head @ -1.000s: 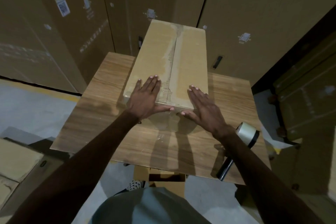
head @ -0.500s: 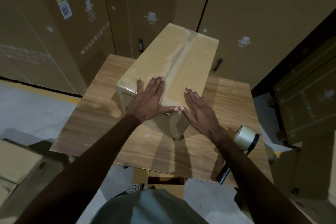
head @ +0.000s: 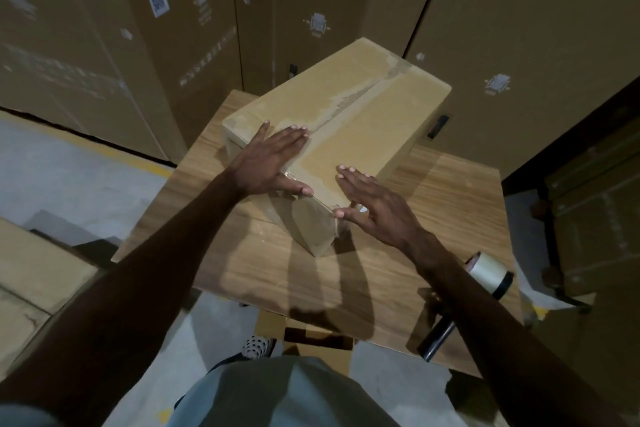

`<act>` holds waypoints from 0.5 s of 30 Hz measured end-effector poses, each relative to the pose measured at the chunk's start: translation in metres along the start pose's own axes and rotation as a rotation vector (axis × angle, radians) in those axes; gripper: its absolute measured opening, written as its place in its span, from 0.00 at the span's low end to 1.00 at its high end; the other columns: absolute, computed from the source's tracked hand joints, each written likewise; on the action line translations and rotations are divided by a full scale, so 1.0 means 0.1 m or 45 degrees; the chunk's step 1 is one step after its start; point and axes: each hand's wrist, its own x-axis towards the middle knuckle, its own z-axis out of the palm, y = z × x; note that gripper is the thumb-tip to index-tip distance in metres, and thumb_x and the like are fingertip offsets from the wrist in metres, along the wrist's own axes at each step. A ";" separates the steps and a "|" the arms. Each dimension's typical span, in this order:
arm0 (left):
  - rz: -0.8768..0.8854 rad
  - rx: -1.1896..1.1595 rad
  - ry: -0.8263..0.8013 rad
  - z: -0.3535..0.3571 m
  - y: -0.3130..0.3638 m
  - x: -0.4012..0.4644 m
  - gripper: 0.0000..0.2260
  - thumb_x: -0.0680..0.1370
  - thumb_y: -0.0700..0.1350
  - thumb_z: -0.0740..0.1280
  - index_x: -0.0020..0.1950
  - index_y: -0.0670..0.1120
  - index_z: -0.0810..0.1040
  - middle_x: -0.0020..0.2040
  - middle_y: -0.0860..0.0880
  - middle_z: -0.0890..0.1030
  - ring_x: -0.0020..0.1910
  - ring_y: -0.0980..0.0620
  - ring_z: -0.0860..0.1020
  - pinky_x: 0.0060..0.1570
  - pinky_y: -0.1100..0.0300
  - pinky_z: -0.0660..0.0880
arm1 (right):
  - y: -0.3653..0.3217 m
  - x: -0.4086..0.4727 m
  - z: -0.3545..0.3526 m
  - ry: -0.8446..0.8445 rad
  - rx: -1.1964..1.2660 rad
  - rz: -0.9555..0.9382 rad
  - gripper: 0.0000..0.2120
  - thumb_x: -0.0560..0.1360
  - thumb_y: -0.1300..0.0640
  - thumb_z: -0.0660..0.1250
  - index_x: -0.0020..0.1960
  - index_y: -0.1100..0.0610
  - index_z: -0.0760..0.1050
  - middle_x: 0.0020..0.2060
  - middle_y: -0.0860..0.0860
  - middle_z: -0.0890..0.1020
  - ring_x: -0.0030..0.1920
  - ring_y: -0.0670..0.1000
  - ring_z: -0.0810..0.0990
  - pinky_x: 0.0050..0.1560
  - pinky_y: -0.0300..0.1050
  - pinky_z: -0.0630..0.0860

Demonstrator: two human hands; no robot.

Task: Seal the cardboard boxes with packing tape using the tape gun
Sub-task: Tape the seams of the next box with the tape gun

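A long cardboard box [head: 377, 114] lies on the wooden table [head: 270, 260], turned so its near corner points toward me. Clear tape runs along its top seam and down the near end. My left hand [head: 273, 159] lies flat on the top near the left edge, fingers straight. My right hand [head: 377, 208] is flat against the box's near right corner, fingers straight, thumb at the top edge. The tape gun [head: 485, 277], with a pale roll and black handle, lies on the table's right side behind my right forearm.
Tall cardboard cartons [head: 519, 10] stand close behind the table. More flat cardboard [head: 31, 270] lies on the floor at the left. A dark metal trolley frame [head: 554, 253] stands at the right. A small carton [head: 311, 333] sits under the table's front edge.
The box has rotated clockwise under both hands, its far end swinging right and its near corner now pointing at me. Both hands stayed flat on it.
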 end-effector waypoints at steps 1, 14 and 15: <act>0.003 -0.002 -0.012 -0.01 -0.04 0.01 0.60 0.62 0.84 0.35 0.83 0.45 0.48 0.83 0.47 0.48 0.81 0.51 0.48 0.78 0.42 0.38 | 0.00 0.03 0.05 0.041 0.012 -0.010 0.35 0.81 0.37 0.57 0.79 0.59 0.64 0.79 0.53 0.63 0.79 0.53 0.61 0.76 0.58 0.64; 0.015 -0.019 0.029 0.01 -0.06 0.01 0.59 0.64 0.84 0.38 0.83 0.45 0.50 0.83 0.47 0.50 0.81 0.50 0.49 0.79 0.43 0.43 | 0.12 0.02 0.10 -0.006 -0.148 -0.159 0.42 0.78 0.33 0.60 0.82 0.59 0.55 0.81 0.54 0.56 0.80 0.54 0.57 0.78 0.57 0.61; 0.012 -0.023 0.032 0.01 -0.06 0.01 0.58 0.64 0.84 0.38 0.83 0.45 0.50 0.83 0.47 0.50 0.81 0.50 0.49 0.79 0.43 0.43 | 0.10 0.01 0.09 0.006 -0.131 -0.141 0.43 0.78 0.32 0.61 0.82 0.58 0.56 0.81 0.53 0.57 0.80 0.54 0.57 0.78 0.57 0.61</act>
